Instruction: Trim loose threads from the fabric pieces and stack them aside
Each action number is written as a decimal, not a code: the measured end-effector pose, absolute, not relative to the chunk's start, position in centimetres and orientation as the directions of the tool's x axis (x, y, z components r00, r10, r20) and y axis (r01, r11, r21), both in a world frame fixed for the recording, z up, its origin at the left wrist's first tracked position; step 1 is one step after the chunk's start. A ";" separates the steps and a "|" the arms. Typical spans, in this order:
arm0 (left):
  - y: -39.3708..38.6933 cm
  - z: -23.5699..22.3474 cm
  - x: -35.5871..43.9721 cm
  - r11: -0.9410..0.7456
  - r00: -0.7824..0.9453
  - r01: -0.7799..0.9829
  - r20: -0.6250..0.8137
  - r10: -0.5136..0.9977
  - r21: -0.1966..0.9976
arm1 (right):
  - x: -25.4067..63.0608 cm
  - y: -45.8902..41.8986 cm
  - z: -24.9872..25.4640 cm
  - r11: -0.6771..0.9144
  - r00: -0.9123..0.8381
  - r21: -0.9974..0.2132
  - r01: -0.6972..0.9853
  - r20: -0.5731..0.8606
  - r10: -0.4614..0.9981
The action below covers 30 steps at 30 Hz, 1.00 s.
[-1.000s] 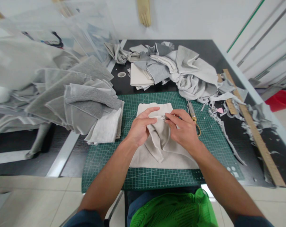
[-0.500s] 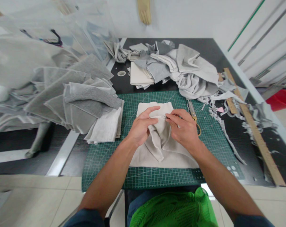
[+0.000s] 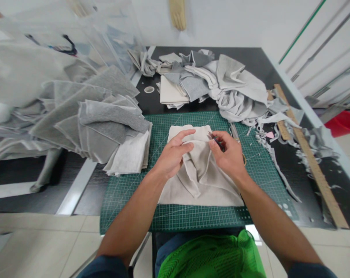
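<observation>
A beige ribbed cloth (image 3: 177,193) lies bunched on the green cutting mat (image 3: 128,208) in front of me. My left hand (image 3: 173,154) is at its left side, thumb on a raised fold and index finger stretched out above it; the other fingers are partly hidden. Above the cloth's right part, my right hand (image 3: 228,152) is closed round a small dark metal tool (image 3: 217,139) with pointed tips, like thread snips. It is too small to be sure. Scissors (image 3: 234,131) with gold-coloured handles lie partly hidden behind this hand.
Grey cloth pieces (image 3: 102,116) are stacked at the left, overlapping the mat. More crumpled fabric (image 3: 238,85) lies at the back. On the right are a wooden ruler (image 3: 316,166) and cut strips (image 3: 274,166). A roll of tape (image 3: 149,89) sits behind the mat.
My right hand has drawn back a little from the fold and turned, so the small tool now shows, tips raised. My left hand and the cloth have hardly moved.
</observation>
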<state>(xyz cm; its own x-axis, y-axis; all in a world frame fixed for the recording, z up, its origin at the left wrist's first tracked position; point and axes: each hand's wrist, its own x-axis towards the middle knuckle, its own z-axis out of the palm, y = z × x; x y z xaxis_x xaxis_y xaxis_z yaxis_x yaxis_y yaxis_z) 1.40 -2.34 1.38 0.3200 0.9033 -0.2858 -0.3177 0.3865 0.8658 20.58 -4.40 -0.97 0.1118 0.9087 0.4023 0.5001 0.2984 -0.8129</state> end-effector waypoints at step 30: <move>-1.6 1.2 0.6 0.284 0.274 -0.288 -0.206 0.939 0.914 | 20.5 -5.0 0.1 0.534 -0.075 -0.543 0.648 0.652 0.754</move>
